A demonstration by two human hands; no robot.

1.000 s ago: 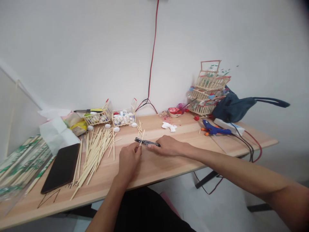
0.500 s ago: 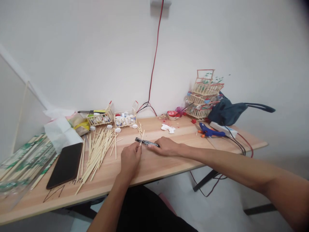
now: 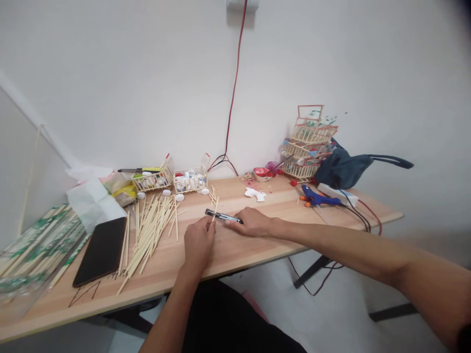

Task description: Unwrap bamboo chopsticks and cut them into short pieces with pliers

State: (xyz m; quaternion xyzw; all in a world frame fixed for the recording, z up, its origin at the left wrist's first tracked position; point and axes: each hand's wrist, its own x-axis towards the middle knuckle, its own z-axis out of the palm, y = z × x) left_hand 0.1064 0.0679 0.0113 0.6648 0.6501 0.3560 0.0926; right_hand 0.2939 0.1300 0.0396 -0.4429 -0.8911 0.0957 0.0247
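Observation:
Near the front middle of the table, my left hand (image 3: pixel 199 240) pinches a thin wooden stick (image 3: pixel 216 207) between thumb and fingers, and its upper end points up and away from me. My right hand (image 3: pixel 252 221) is closed around a slim silver-and-black hand tool (image 3: pixel 223 216), too small to tell its exact kind. The tool's dark tip meets the stick just above my left fingertips. A loose heap of similar sticks (image 3: pixel 150 235) lies to the left of my left hand.
Two small stick-built carts (image 3: pixel 190 182) holding bottle caps stand at the back. On the left lie a black tablet (image 3: pixel 100 251) and wrapped chopsticks (image 3: pixel 44 245). To the right are a blue glue gun (image 3: pixel 319 197), a power strip (image 3: pixel 338 194), stacked stick baskets (image 3: pixel 309 147) and a dark pouch (image 3: pixel 344 169).
The view has shifted slightly. Both hands keep their grips, and the tool still touches the stick at nearly the same place.

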